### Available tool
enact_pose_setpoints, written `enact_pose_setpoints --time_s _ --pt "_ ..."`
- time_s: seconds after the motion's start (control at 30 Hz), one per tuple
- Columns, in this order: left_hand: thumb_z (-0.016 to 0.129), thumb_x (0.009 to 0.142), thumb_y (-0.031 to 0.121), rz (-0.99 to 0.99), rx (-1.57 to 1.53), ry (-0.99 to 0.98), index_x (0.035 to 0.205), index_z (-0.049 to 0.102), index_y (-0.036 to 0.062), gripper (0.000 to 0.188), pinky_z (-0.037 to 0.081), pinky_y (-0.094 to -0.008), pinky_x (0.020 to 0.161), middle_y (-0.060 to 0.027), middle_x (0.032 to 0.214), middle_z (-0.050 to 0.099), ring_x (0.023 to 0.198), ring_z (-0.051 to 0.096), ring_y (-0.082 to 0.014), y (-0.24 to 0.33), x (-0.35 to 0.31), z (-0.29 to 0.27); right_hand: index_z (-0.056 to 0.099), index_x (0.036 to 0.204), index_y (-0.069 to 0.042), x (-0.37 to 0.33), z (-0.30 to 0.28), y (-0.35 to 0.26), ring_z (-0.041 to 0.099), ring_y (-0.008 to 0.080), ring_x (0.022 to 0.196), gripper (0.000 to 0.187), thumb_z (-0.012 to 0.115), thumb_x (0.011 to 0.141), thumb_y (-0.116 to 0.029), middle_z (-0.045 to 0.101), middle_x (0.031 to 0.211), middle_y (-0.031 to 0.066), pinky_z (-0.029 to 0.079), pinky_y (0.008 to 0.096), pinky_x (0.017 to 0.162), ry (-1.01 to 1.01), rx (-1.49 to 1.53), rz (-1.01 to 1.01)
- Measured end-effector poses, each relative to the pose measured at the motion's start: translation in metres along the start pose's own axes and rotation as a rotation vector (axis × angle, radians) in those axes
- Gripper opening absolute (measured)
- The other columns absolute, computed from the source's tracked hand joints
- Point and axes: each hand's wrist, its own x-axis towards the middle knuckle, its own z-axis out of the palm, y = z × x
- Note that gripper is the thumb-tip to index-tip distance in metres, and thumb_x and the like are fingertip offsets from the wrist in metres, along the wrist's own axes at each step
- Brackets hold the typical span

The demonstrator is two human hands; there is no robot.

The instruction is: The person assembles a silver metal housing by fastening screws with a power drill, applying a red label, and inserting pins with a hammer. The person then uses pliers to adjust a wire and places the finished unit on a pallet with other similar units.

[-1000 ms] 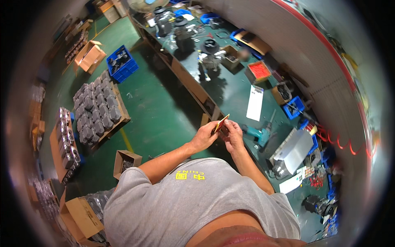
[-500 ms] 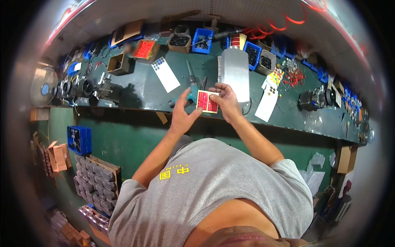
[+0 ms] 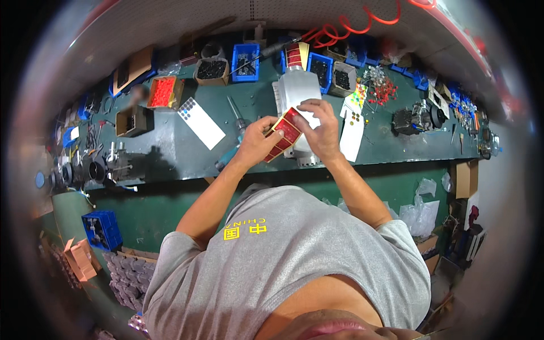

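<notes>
A sheet of red stickers [image 3: 289,130] with pale yellow borders is held at a tilt above the bench. My left hand [image 3: 258,143] grips its left side, with the thumb lying across the front. At its upper right edge, my right hand [image 3: 322,131] has the thumb against the sheet and the fingers bent in a pinch. Under and behind the sheet lies a silver metal housing [image 3: 299,90], partly covered by the sheet and my right hand. A teal power screwdriver [image 3: 240,123] rests on the bench beyond my left hand, its body partly hidden.
White sheets with round dark stickers lie at left [image 3: 202,124] and right [image 3: 352,133]. Along the back stand a box of red parts [image 3: 165,92], a box of black parts [image 3: 212,69] and blue bins [image 3: 245,62]. A red coiled hose [image 3: 345,25] hangs above. Motor assemblies [image 3: 419,118] sit at right.
The sticker sheet has tilted and moved over the silver housing. My left hand, earlier at its edge with spread fingers, now grips it. My right thumb has shifted to the upper corner.
</notes>
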Motion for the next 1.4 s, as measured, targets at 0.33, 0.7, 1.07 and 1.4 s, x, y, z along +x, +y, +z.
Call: enact_pose_setpoints --time_s 0.33,0.7,1.07,1.4 --pt "0.061 0.095 0.002 0.07 0.073 -0.076 0.123 0.064 0.0019 0.029 0.051 -0.029 0.092 -0.0055 0.11 0.07 0.102 0.063 -0.0114 0.011 0.028 -0.011 0.074 0.104 0.002 0.006 0.022 -0.003 0.069 0.0279 0.094 0.022 0.078 0.086 -0.011 0.072 0.101 0.0155 0.055 0.0368 0.083 -0.072 0.116 0.21" --pt "0.063 0.094 0.006 0.053 0.118 -0.015 0.121 0.066 0.0 0.028 0.053 -0.0327 0.091 -0.011 0.111 0.071 0.103 0.067 -0.0176 0.004 0.041 0.013 0.076 0.103 0.002 0.015 0.001 0.046 0.068 0.0138 0.086 0.018 0.07 0.095 -0.012 0.075 0.097 0.0094 0.053 0.0276 0.078 -0.249 0.57 0.447" --pt "0.057 0.099 0.003 -0.041 0.104 0.256 0.128 0.056 -0.0004 0.03 0.05 -0.0324 0.095 -0.012 0.116 0.068 0.108 0.064 -0.0185 -0.036 0.048 0.043 0.072 0.092 0.003 0.023 -0.033 0.101 0.06 0.0106 0.068 0.018 0.07 0.093 -0.015 0.069 0.08 0.0047 0.051 0.0255 0.06 0.154 0.826 0.741" --pt "0.071 0.087 0.002 0.141 0.499 0.922 0.142 0.051 -0.0007 0.058 0.051 -0.0387 0.102 -0.0228 0.133 0.06 0.118 0.064 -0.0316 -0.1 0.075 -0.093 0.069 0.086 -0.003 0.025 -0.05 0.118 0.055 0.0095 0.063 0.015 0.077 0.089 -0.015 0.062 0.074 0.001 0.047 0.0273 0.058 0.182 0.865 0.76"
